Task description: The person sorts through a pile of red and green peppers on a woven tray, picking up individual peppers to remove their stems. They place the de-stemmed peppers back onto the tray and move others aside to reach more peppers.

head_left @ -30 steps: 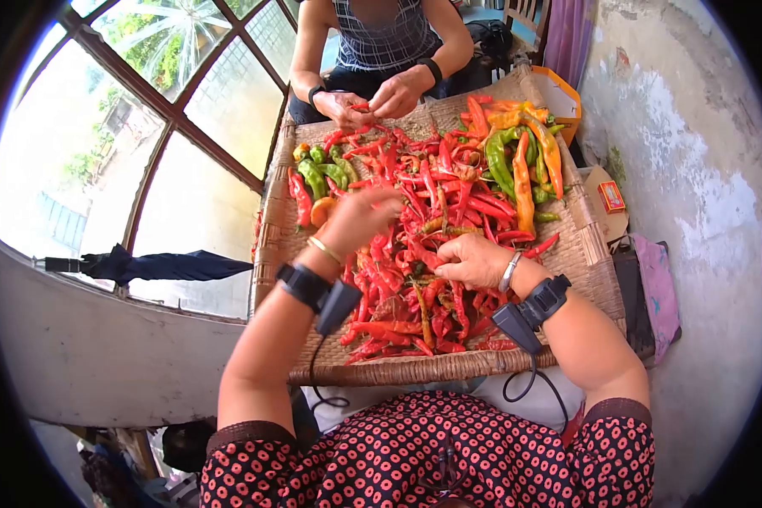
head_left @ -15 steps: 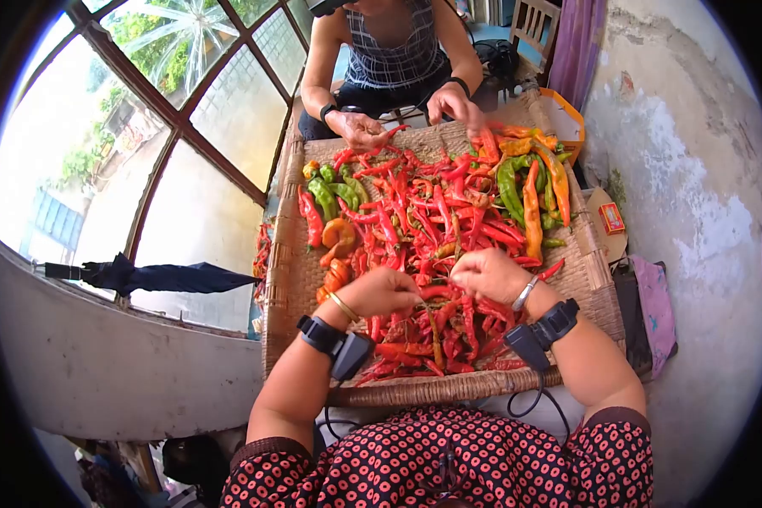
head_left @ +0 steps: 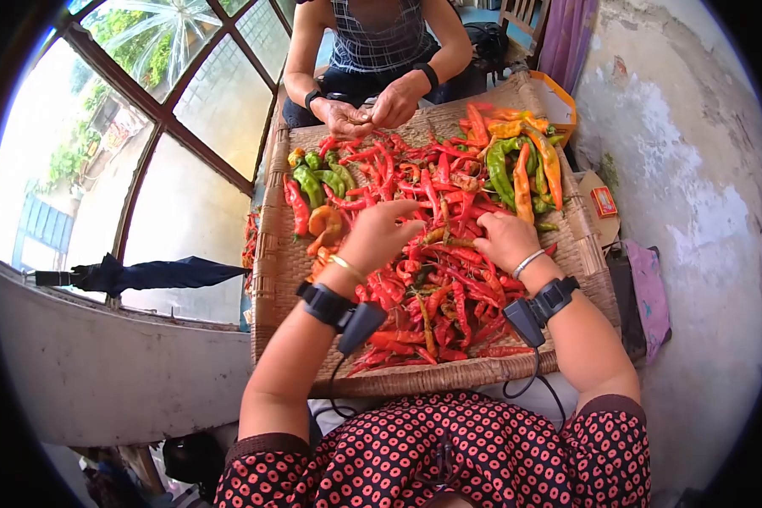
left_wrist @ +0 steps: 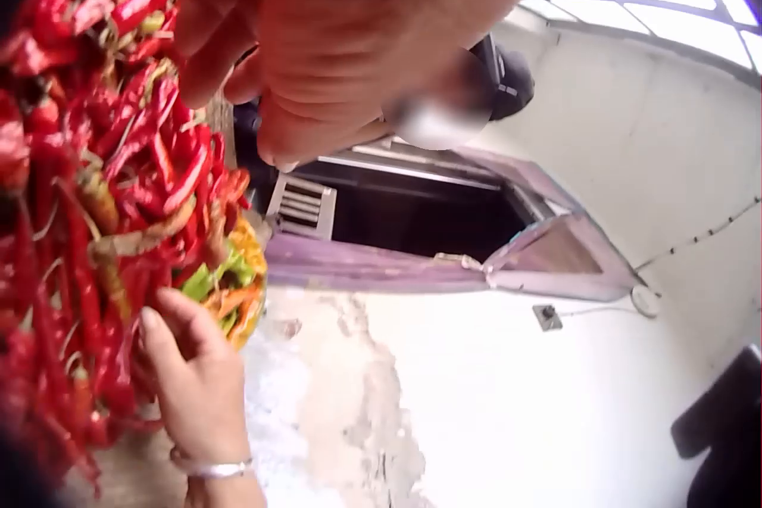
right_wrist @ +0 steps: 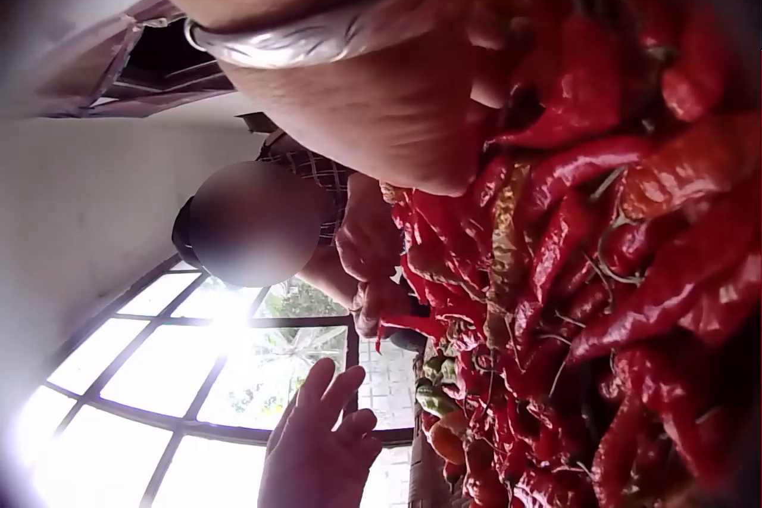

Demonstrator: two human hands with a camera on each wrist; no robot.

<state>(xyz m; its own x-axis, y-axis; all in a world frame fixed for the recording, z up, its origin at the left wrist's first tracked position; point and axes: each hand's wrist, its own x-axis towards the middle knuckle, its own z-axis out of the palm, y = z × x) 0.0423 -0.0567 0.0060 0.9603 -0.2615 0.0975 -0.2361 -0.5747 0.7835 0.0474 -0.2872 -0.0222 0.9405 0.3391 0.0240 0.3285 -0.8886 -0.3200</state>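
A wide heap of red chili peppers [head_left: 449, 292] covers a woven tray [head_left: 449, 372]. Above the middle of the heap, my left hand [head_left: 381, 233] has thumb and fingers spread apart; from the right wrist view this left hand [right_wrist: 319, 449] looks bare of any pepper. My right hand [head_left: 510, 243] is at the right part of the heap, its fingertips down among the peppers. In the left wrist view the right hand [left_wrist: 203, 395] bends thumb and forefinger towards the peppers; I cannot tell whether it pinches one.
Green peppers [head_left: 309, 184] and an orange pepper [head_left: 324, 222] lie along the tray's left side. Long yellow-orange peppers [head_left: 550, 173] and green ones [head_left: 499, 173] are piled far right. Opposite, another person's hands [head_left: 372, 114] meet over the far edge. A folded umbrella [head_left: 157, 275] lies left.
My hands were close together over the near middle; the left has since moved forward, the right slightly forward and right. The other person's hands, apart half a second ago, have come together.
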